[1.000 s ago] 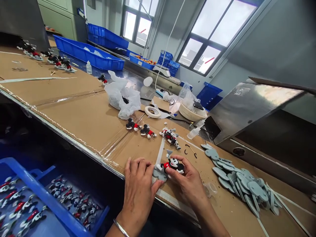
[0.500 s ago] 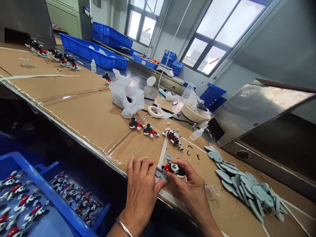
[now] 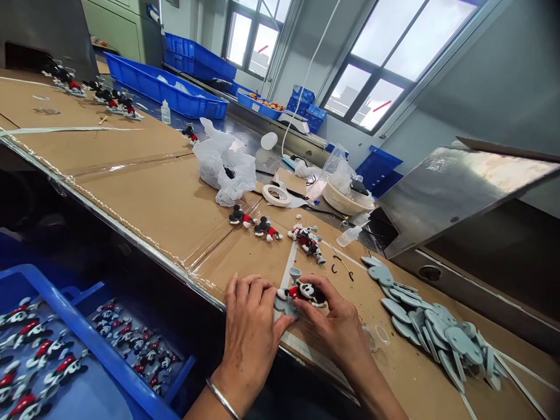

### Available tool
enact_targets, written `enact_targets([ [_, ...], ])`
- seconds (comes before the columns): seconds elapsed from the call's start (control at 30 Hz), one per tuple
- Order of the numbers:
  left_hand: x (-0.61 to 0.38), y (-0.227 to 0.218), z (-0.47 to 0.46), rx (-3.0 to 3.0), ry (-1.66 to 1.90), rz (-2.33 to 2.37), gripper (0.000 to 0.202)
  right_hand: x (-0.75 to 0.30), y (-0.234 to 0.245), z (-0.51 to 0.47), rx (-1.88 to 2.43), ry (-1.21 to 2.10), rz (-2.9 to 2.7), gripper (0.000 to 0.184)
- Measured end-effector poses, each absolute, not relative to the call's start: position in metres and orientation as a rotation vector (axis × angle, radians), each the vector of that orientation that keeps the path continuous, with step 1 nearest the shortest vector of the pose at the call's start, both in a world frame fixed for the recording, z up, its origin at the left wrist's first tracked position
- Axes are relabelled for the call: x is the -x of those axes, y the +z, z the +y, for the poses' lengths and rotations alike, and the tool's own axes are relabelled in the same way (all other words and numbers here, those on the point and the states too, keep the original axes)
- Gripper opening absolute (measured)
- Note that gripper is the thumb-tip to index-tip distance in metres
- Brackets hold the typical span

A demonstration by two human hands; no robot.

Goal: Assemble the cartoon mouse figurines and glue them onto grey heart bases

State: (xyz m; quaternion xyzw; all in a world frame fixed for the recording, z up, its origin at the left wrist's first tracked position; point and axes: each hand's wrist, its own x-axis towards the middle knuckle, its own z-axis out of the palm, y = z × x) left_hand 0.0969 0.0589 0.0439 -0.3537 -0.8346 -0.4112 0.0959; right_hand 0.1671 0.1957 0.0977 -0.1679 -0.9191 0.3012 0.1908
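Observation:
A small mouse figurine (image 3: 308, 293) with black ears and red shorts lies tilted between the thumb and fingers of my right hand (image 3: 339, 321). Under its feet is a flat grey base (image 3: 280, 304), with a small grey cup-shaped piece (image 3: 296, 274) standing up beside the figurine. My left hand (image 3: 250, 321) holds the base from the left, its thumb at the near edge and its fingers along the far side. Whether figurine and base are joined, I cannot tell. Beyond my hands lie more mouse figurines (image 3: 268, 228) and a cluster of figurines with grey cup pieces (image 3: 306, 239).
Many loose grey bases (image 3: 437, 329) are heaped on the right of the cardboard-covered table (image 3: 144, 204). Blue trays (image 3: 131, 350) of figurines stand lower left. Farther back are a plastic bag (image 3: 225, 163), a tape roll (image 3: 276, 195), a dropper bottle (image 3: 349, 235) and a basket (image 3: 341, 199).
My right hand has tilted the figurine slightly and shifted it a little to the left over the base. My left hand stays nearly still.

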Motion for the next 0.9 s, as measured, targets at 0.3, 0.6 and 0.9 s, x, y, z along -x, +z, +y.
enact_targets([
  [0.3,-0.073,0.039,0.047,1.415,-1.021,-2.280,0.041,-0.166,0.096,0.190,0.568,0.868,-2.541,0.024],
  [0.6,-0.063,0.033,0.047,1.514,-1.004,-2.194,0.035,-0.173,0.081,0.195,0.625,1.323,-2.312,0.051],
  [0.9,-0.066,0.034,0.048,1.445,-1.120,-2.266,0.039,-0.180,0.072,0.196,0.811,1.519,-2.117,0.035],
])
